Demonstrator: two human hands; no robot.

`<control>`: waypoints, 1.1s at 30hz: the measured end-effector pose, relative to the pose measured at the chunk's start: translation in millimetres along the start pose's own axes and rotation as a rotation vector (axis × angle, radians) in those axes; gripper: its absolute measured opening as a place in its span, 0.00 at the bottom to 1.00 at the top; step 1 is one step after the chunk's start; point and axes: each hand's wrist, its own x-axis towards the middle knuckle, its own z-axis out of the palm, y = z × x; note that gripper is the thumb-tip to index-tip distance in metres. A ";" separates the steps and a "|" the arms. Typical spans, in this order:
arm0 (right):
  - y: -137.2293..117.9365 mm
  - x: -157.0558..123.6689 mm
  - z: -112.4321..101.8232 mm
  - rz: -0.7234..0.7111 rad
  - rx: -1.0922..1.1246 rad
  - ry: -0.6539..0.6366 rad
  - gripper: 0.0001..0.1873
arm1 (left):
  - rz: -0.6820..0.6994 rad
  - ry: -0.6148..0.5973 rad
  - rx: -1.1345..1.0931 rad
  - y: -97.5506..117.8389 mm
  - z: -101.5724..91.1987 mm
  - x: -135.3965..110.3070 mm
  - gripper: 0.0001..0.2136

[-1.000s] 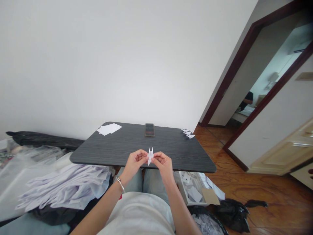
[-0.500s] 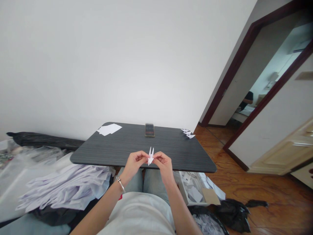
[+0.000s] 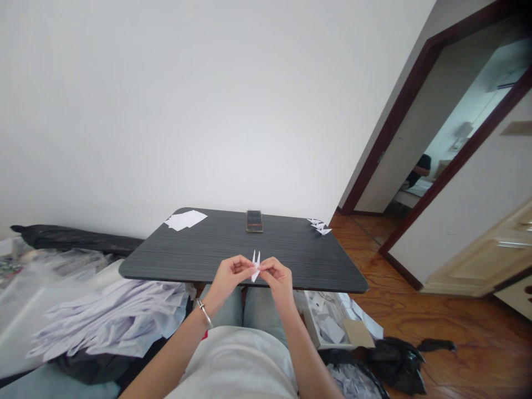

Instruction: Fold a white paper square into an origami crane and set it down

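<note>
A small folded white paper piece [image 3: 255, 265] with two thin upright points stands between my hands, above the near edge of a dark grey wood-grain table [image 3: 199, 249]. My left hand [image 3: 230, 274], with a silver bracelet at the wrist, pinches its left side. My right hand [image 3: 278, 277] pinches the right side with finger and thumb. My fingers hide the lower part of the paper.
A smartphone [image 3: 254, 221], loose white paper sheets [image 3: 185, 220] and several folded paper birds [image 3: 320, 226] lie along the table's far edge. A heap of white paper [image 3: 112, 318] is at lower left; a box of paper scraps [image 3: 326, 324] and black bags [image 3: 394, 366] are at lower right. A person sits beyond a doorway [image 3: 419, 172].
The paper's two points have drawn closer together and stand narrower between my fingers. My hands have stayed in nearly the same place.
</note>
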 end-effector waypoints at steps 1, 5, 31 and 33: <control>-0.9 -0.3 0.5 0.005 0.006 -0.007 0.02 | -0.006 0.010 0.008 -0.7 -0.3 0.4 0.10; -3.2 -1.7 2.1 0.089 0.091 -0.017 0.05 | -0.022 0.039 0.013 -1.5 -1.6 1.2 0.10; -3.4 -1.4 -3.3 0.314 0.090 -0.005 0.08 | 0.012 0.011 0.069 -4.8 -3.7 1.5 0.06; -3.6 -1.7 -2.7 0.303 0.070 0.001 0.08 | 0.006 0.006 0.064 -5.5 -4.0 1.9 0.07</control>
